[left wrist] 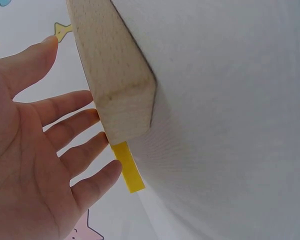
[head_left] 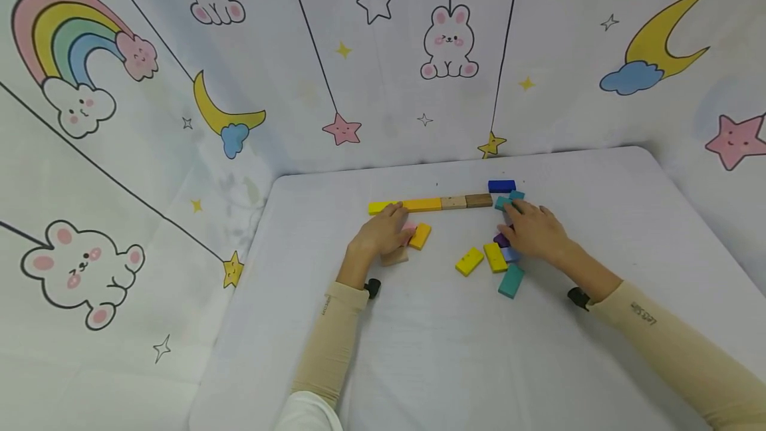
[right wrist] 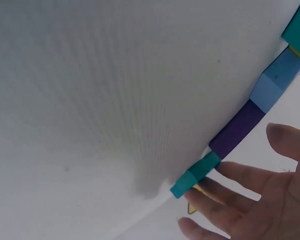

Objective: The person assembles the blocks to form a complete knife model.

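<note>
- On the white worktop (head_left: 449, 351) there is one straight row, my landmark. From its left end I read a yellow piece (head_left: 380, 208), an orange piece (head_left: 422, 205), a pale wood piece (head_left: 453, 203) and a brown piece (head_left: 479, 201), placed end to end.
- The left hand (head_left: 376, 234) is at the left end of the row; its fingers are loose, the tips at the yellow and orange pieces, and they grasp nothing.
- The right hand (head_left: 534, 228) is just past the right end of the row. Its fingers are extended at a teal block (head_left: 503, 203), with the thumb apart, so I see no grip.
- As I judge, the lining-up is only partly done: these four colours are in line.
- Outside remain a dark blue block (head_left: 502, 186), beyond the right end of the row; a loose orange block (head_left: 421, 236) and a pale wood block (head_left: 395, 257), nearer to the person than its left part; two yellow blocks (head_left: 469, 261), a purple block (head_left: 501, 239), a light blue block (head_left: 510, 254) and a larger teal block (head_left: 511, 281), nearer than its right end.
</note>
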A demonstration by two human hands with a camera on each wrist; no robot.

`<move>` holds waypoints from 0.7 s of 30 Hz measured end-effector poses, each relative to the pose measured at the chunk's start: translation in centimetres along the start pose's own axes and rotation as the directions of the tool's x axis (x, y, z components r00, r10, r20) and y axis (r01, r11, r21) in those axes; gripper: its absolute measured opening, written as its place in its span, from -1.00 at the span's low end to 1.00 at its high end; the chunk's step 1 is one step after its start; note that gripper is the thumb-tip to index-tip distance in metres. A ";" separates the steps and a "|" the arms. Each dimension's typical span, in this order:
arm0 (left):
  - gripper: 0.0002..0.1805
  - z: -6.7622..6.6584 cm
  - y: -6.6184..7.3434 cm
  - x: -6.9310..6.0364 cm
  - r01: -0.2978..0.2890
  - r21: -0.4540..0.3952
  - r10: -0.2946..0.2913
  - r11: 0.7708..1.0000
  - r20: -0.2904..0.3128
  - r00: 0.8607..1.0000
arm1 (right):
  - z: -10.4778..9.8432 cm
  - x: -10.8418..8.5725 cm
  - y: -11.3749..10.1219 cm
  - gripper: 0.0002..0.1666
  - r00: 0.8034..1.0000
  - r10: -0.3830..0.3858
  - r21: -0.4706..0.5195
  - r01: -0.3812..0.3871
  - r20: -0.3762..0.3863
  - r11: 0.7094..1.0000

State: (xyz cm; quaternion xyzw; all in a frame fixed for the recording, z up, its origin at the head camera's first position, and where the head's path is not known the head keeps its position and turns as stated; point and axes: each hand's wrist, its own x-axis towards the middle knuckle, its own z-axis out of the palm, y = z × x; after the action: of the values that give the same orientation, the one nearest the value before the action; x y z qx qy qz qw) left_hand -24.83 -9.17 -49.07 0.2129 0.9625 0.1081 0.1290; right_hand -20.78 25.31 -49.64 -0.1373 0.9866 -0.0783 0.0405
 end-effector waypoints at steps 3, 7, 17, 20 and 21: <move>-0.31 0.0 0.0 0.0 -0.004 -0.001 0.004 1.000 0.000 1.000 | 0.0 0.1 0.0 -0.26 1.000 0.004 0.013 -0.004 0.002 1.000; -0.32 0.1 -0.1 0.1 -0.015 0.003 0.015 1.000 0.001 1.000 | -0.1 0.4 0.1 -0.26 1.000 0.002 0.011 -0.002 0.002 1.000; -0.31 0.2 -0.2 0.1 -0.015 0.006 0.015 1.000 -0.003 1.000 | -0.6 1.4 0.5 -0.17 0.997 0.007 0.037 -0.009 0.071 0.999; -0.32 0.3 -0.2 0.2 -0.011 0.005 0.011 1.000 -0.005 1.000 | -0.8 1.6 0.6 -0.15 0.996 -0.004 0.052 -0.001 0.086 0.999; -0.32 0.3 -0.2 0.2 -0.009 0.003 0.009 1.000 -0.006 1.000 | -0.8 1.7 0.7 -0.14 0.996 -0.009 0.055 0.004 0.089 0.998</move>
State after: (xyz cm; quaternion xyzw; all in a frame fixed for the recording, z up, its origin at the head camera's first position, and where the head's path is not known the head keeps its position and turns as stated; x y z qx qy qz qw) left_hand -25.04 -9.23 -49.44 0.2173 0.9620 0.1078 0.1251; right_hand -22.71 25.63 -49.03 -0.1429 0.9808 -0.0994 0.0881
